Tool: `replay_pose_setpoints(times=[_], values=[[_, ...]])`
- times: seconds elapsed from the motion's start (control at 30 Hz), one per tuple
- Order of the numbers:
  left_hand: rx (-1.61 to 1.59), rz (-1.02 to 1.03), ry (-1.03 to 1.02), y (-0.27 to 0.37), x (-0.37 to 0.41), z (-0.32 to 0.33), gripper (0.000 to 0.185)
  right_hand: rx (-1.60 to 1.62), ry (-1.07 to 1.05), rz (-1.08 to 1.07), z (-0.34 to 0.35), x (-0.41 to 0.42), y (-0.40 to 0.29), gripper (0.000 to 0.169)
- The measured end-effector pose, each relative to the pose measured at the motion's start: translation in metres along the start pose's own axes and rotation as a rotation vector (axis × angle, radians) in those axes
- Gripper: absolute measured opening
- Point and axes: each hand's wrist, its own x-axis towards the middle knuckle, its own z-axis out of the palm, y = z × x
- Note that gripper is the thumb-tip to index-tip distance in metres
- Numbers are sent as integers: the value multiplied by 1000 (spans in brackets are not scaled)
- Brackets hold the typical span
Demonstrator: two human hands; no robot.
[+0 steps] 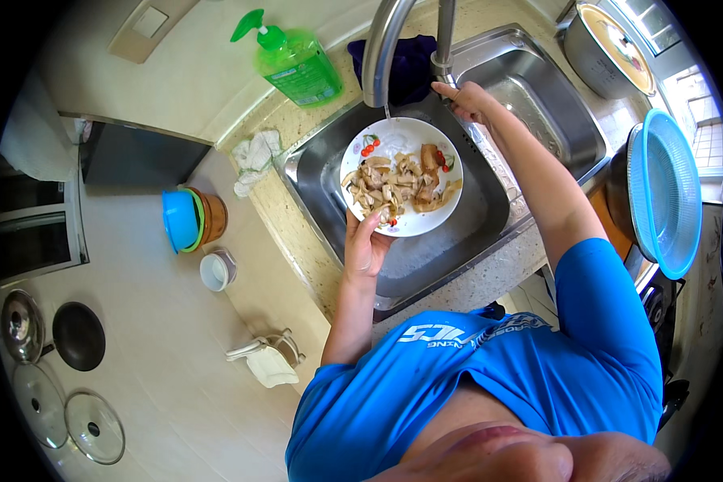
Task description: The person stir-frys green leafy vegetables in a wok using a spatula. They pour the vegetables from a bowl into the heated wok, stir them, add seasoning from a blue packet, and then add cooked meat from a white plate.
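Observation:
My left hand [366,244] grips the near-left rim of a white plate [419,226] with cherry decorations, thumb on top, over the left sink basin [458,235]. Sliced, brownish food [391,184], apparently meat, lies on the plate. A thin stream of water comes from the curved metal faucet [381,54] above the plate's far edge. My right hand [467,101] is at the faucet's base, by its lever, with the index finger extended; how far its fingers close on the lever is hidden.
A green pump bottle [301,69] and a white cloth [256,159] are on the counter left of the sink. A dark cloth [406,69] lies behind the faucet. The second basin [530,102] is at right, near a lidded metal pot [599,57] and a blue plastic basin [675,193].

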Motion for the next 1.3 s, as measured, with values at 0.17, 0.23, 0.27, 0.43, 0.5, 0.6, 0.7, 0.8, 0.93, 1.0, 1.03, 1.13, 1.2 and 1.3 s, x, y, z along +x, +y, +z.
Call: replay_pose_setpoints(times=[0.17, 0.23, 0.27, 0.43, 0.5, 0.6, 0.7, 0.8, 0.93, 1.0, 1.03, 1.13, 1.2, 1.3], values=[[51, -56, -40, 3, 2, 10, 52, 417, 20, -122, -5, -20, 22, 47], [77, -70, -7, -2, 0, 6, 54, 149, 97, -183, -3, -69, 8, 40], [90, -78, 17, -3, -4, 2, 55, 86, 95, -323, -7, -116, -1, 39], [284, -136, -126, -11, -34, 63, 60, 332, 26, -636, -67, -279, 87, 27], [361, -199, -230, -17, -41, 94, 60, 437, 181, -548, -81, -345, 148, 30], [430, -290, -403, -40, -80, 155, 57, 480, 508, -468, -84, -455, 245, 28], [341, -451, -570, -25, -71, 171, 55, 356, 805, -137, -68, -587, 223, 23], [348, -542, -805, -46, -88, 218, 51, 440, 1104, -27, -52, -704, 238, 18], [207, -910, -769, -102, -133, 323, 47, 493, 1469, 89, -34, -851, 252, 22], [158, -1027, -845, -125, -153, 359, 46, 519, 1513, 150, -11, -901, 258, 21], [117, -1105, -906, -139, -166, 378, 45, 466, 1541, 179, -5, -925, 262, 21], [185, -1096, -1017, -209, -246, 473, 43, 246, 1607, 226, -36, -1007, 313, 23], [350, -1010, -1083, -257, -267, 532, 42, 138, 1646, 338, -71, -1023, 339, 26], [634, -796, -1274, -339, -303, 591, 41, -203, 1794, 295, -109, -1025, 423, 27]])
